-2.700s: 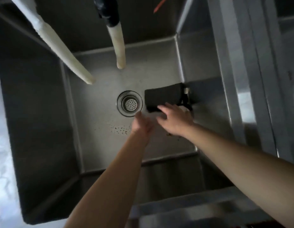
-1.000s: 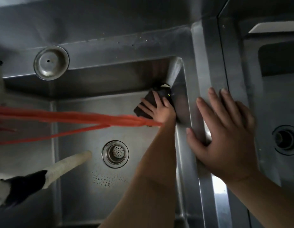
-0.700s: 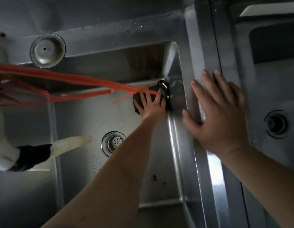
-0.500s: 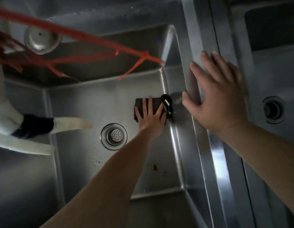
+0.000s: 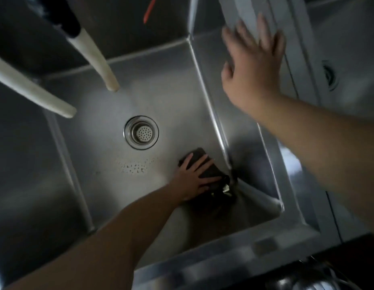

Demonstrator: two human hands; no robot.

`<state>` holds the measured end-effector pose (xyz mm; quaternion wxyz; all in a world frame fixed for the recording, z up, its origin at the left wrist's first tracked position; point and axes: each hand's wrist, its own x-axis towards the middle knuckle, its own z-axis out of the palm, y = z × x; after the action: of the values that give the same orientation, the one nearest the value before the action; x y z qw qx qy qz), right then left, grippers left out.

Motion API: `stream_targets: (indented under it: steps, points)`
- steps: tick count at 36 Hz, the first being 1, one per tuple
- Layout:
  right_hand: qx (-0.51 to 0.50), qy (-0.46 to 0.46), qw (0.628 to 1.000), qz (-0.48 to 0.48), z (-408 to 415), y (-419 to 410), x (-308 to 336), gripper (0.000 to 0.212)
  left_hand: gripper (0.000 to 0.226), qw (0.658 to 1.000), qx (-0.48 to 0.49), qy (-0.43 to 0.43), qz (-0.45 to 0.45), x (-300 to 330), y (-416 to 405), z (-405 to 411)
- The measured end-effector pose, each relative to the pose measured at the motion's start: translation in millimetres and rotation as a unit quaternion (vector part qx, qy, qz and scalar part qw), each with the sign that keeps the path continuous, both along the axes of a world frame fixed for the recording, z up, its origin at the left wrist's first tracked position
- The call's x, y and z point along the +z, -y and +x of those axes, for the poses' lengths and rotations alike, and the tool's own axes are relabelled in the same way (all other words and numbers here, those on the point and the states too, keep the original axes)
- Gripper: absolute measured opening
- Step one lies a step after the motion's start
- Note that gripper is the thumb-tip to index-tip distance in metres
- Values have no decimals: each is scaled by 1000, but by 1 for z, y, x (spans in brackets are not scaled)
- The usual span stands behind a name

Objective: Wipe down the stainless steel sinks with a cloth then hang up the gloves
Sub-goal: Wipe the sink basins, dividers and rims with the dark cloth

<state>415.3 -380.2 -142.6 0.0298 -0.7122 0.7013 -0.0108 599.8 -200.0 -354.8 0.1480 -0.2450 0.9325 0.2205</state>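
A deep stainless steel sink (image 5: 165,84) fills the view, with a round strainer drain (image 5: 141,132) in its floor. My left hand (image 5: 194,178) lies flat, fingers spread, on a dark cloth (image 5: 207,173) and presses it onto the sink floor in the near right corner. My right hand (image 5: 252,65), open with fingers spread, rests on the steel divider (image 5: 286,155) between this sink and the one to the right. No gloves are in sight.
Two white hoses (image 5: 96,57) hang over the sink from the upper left, one with a black sleeve. An orange strip (image 5: 149,9) shows at the top. A second sink's drain (image 5: 329,75) lies at the right. Water spots (image 5: 133,167) mark the floor.
My left hand has dragged the cloth from the far right corner along the right wall to the near right corner. My right hand stayed on the divider. The view tilted down.
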Motion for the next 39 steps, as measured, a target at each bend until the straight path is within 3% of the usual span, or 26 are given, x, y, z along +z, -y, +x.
stream_targets:
  steps: [2,6,8,11,16,22,25,27,29,35,37,39]
  points:
    - [43,3,999,23,26,-44,-9,42,52,1000,4,6,-4,-2,-1,29]
    - [114,112,981,112,76,-134,-32,49,54,998,54,36,-28,-3,-11,119]
    - [99,130,962,219,91,-167,-46,53,54,991,114,58,-42,0,-18,169]
    - [39,137,905,401,100,-196,-70,60,56,961,250,114,-42,6,-30,227]
    - [-12,135,847,514,95,-211,-94,66,57,846,501,184,2,3,-31,246]
    - [-74,213,871,436,87,-201,-103,57,59,683,715,147,26,-9,35,196]
    - [-108,212,868,436,84,-203,-108,57,60,643,754,120,52,-14,78,185]
    - [-133,221,865,430,83,-202,-113,56,61,646,753,112,50,-16,90,183]
    - [-136,228,869,418,83,-199,-117,54,60,675,729,111,30,-16,81,186]
    - [-146,223,868,419,79,-191,-118,57,61,881,462,92,-40,-10,-18,191]
    - [-144,223,868,419,76,-186,-118,59,61,926,365,72,-64,-11,-45,182]
    - [-159,227,866,415,73,-182,-119,60,59,950,300,50,-76,-12,-54,172]
